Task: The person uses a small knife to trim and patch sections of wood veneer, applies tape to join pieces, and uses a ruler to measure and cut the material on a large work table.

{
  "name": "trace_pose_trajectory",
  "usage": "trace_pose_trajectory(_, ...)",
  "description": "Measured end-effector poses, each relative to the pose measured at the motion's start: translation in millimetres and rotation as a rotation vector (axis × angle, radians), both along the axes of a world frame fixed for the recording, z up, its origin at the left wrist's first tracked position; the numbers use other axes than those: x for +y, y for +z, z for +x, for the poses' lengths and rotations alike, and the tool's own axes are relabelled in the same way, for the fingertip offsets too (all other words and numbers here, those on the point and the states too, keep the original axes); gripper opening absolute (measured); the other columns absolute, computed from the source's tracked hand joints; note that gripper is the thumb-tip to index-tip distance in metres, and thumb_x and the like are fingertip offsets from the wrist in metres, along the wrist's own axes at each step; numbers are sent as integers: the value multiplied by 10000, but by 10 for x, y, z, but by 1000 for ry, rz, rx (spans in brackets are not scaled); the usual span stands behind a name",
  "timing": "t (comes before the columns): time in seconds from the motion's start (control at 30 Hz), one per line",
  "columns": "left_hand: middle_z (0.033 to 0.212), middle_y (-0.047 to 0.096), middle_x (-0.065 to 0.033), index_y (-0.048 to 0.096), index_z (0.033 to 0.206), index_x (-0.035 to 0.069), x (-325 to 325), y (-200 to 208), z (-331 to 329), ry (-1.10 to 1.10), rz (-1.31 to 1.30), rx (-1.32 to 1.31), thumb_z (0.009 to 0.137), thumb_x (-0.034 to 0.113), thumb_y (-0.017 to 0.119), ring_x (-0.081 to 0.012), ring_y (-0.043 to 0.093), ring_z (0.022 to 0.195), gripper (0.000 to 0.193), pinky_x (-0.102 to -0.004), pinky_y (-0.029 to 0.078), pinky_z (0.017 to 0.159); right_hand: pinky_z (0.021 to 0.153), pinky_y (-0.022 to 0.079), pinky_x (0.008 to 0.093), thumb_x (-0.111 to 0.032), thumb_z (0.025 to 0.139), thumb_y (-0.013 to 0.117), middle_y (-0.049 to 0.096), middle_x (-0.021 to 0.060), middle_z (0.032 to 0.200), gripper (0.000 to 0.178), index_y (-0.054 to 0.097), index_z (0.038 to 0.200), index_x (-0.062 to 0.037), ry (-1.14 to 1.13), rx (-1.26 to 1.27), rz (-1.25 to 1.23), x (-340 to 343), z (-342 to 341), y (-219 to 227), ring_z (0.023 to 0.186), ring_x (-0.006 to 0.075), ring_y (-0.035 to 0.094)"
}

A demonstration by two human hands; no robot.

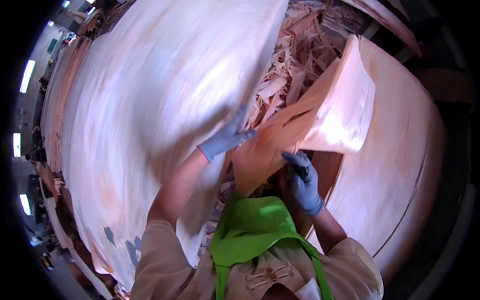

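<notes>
My left hand [227,139], in a grey glove, lies on the right edge of a broad pale wood veneer sheet [165,90]. Its fingers are stretched out, and the thumb points right to the edge of a loose, curled piece of veneer [275,137]. That piece is torn and rises to the right, its bright end bent over. My right hand [306,185], gloved alike, is closed beside the lower edge of the loose piece. A fingertip meets that edge. Something dark shows at the curled fingers; whether it is a tool or a stain is unclear.
Crumpled veneer scraps [285,75] fill the gap between the broad sheet and another veneer stack [390,150] at right. A green apron [252,225] covers my front. Stacked veneer edges [67,100] stand at far left, with bright lights beyond.
</notes>
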State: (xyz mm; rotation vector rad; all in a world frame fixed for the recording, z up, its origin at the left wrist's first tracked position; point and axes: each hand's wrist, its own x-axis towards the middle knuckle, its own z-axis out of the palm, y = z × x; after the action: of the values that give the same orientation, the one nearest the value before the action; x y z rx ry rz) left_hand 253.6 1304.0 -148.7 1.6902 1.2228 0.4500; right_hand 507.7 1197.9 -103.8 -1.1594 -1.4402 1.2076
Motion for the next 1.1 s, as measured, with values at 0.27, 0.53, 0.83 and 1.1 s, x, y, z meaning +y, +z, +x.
trace_pose_trajectory(0.27, 1024, 660, -87, 567, 1179, -20, -1361, 870, 144, 200, 191, -459, 790, 105, 710, -95, 584, 871, 433, -271, 512, 771, 1009, 353, 320, 140, 771, 430, 540, 149, 1248, 447, 586, 1155, -25, 129, -96, 443, -711, -509, 1239, 1202, 228, 487)
trace_pose_trajectory(0.53, 1035, 639, -108, 574, 1126, -17, -2051, 2807, -1256, 518, 633, -494, 851, 83, 618, -162, 616, 898, 295, -296, 507, 768, 639, 452, 210, -65, 943, 451, 643, 37, 1013, 232, 617, 1105, -71, -179, -49, 306, -1888, -496, 1283, 806, 92, 597)
trace_pose_trajectory(0.83, 1273, 536, -130, 449, 1325, 6, -3845, 4749, -3099, 945, 1096, -750, 929, 111, 523, -175, 536, 1130, 416, -280, 426, 970, 481, 377, 219, -267, 952, 514, 657, 81, 1004, 309, 573, 1142, -30, 330, 427, -731, -2979, -1006, -501, 552, 83, 468)
trace_pose_trajectory(1.1, 1229, 554, -119, 417, 1344, -19, -6107, 4945, -3928, 1428, 1291, 538, 951, 87, 460, -167, 549, 1051, 410, -288, 450, 925, 431, 297, 244, -692, 811, 498, 595, 115, 1143, 730, 529, 1135, -38, 514, 796, -1109, -2613, -2363, -443, 452, 112, 357)
